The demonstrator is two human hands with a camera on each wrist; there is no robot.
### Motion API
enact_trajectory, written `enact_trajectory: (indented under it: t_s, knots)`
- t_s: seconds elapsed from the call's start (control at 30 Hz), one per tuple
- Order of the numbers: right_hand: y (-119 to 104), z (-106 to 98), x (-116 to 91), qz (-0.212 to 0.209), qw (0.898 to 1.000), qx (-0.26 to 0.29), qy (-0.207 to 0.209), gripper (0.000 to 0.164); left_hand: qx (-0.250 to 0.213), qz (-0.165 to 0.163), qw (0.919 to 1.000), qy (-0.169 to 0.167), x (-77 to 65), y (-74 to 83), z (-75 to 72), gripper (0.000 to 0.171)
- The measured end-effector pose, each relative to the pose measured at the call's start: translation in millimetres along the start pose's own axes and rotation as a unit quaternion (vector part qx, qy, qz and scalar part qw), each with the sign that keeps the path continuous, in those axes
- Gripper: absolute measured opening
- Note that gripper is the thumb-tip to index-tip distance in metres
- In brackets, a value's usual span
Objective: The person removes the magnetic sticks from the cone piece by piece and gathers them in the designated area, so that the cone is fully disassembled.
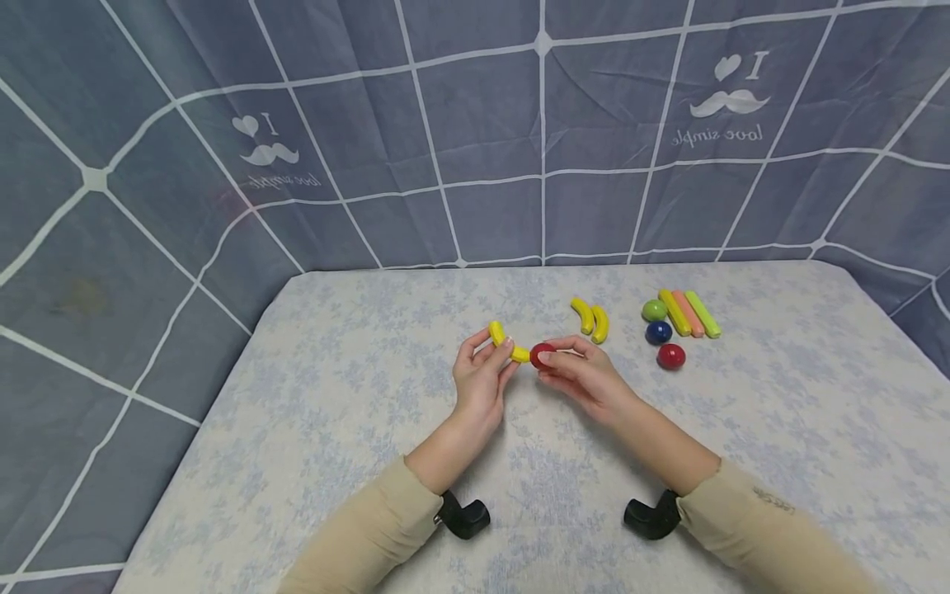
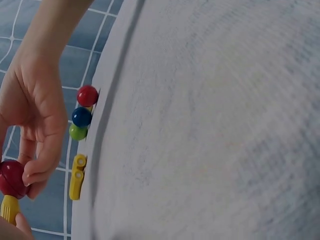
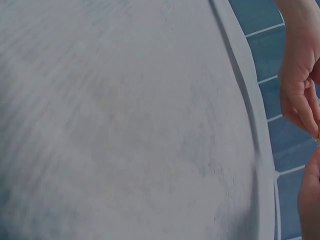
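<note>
My left hand grips a curved yellow piece between thumb and fingers, near the middle of the table. A dark red ball is pinched in the fingertips of my right hand. One end of the curved piece meets the ball's left side. In the left wrist view the red ball sits right on top of the yellow piece's ridged end. The right wrist view catches my left hand at its right edge, with most of the held parts cut off.
Two curved yellow pieces lie beyond my right hand. Farther right are a green ball, a blue ball and another red ball. Beside them lie yellow, pink and lime sticks. A blue-grey checked cloth hangs behind the table.
</note>
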State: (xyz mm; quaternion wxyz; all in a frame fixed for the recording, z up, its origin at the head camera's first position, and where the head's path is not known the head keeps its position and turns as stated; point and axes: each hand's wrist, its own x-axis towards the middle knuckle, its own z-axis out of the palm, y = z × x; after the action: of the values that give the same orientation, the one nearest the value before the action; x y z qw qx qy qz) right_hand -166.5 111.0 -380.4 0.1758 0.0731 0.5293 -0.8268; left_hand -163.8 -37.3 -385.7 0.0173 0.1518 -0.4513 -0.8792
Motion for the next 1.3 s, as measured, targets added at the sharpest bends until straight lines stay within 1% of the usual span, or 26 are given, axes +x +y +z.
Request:
enact_trajectory:
  t_s: [0.17, 0.3, 0.5, 0.7, 0.77, 0.87, 0.93, 1.0, 1.07, 1.17, 1.3]
  knots:
    - [-0.4, -6.8, -0.7, 0.017, 0.999, -0.033, -0.025, 0.019, 0.031, -0.006, 0.9992, -0.027, -1.0, 0.6, -5.4, 0.04]
    - [0.6, -11.3, -1.9, 0.024, 0.997, -0.062, -0.045, 0.018, 0.05, -0.013, 0.998, -0.036, -2.8, 1.1, -9.2, 0.039]
    - [0.0, -13.7, -3.1, 0.012, 0.991, -0.111, -0.07, 0.019, 0.069, -0.014, 0.9967, -0.041, -5.5, 4.4, -10.3, 0.039]
    - [-1.1, -14.1, -4.7, -0.003, 0.987, -0.129, -0.09, 0.018, 0.067, -0.005, 0.9967, -0.046, -6.1, 6.4, -9.1, 0.037]
    - [-0.8, -14.5, -4.9, -0.007, 0.985, -0.141, -0.096, 0.016, 0.065, -0.007, 0.997, -0.042, -4.7, 8.9, -10.0, 0.038]
    - [-0.1, -18.3, -6.1, -0.006, 0.981, -0.164, -0.101, 0.015, 0.055, -0.004, 0.9983, -0.021, 0.2, 17.5, -15.2, 0.038]
    - [-0.3, -23.5, -7.6, 0.001, 0.979, -0.178, -0.098, 0.016, 0.049, 0.002, 0.9988, -0.004, 4.7, 24.0, -21.5, 0.037]
    - [-2.2, -30.8, -9.9, 0.009, 0.979, -0.184, -0.086, 0.017, 0.047, 0.006, 0.9989, 0.009, 8.0, 30.0, -26.6, 0.036]
    - [-5.2, -38.6, -11.8, 0.014, 0.98, -0.185, -0.074, 0.018, 0.053, 0.005, 0.9985, 0.012, 9.9, 33.9, -30.4, 0.036]
    - [-11.4, -47.9, -14.6, 0.01, 0.982, -0.179, -0.065, 0.018, 0.058, 0.003, 0.9983, 0.009, 11.3, 37.0, -31.9, 0.038]
    - [-18.8, -58.3, -17.5, -0.004, 0.98, -0.182, -0.074, 0.015, 0.059, 0.0, 0.9982, 0.005, 11.8, 37.3, -32.5, 0.039]
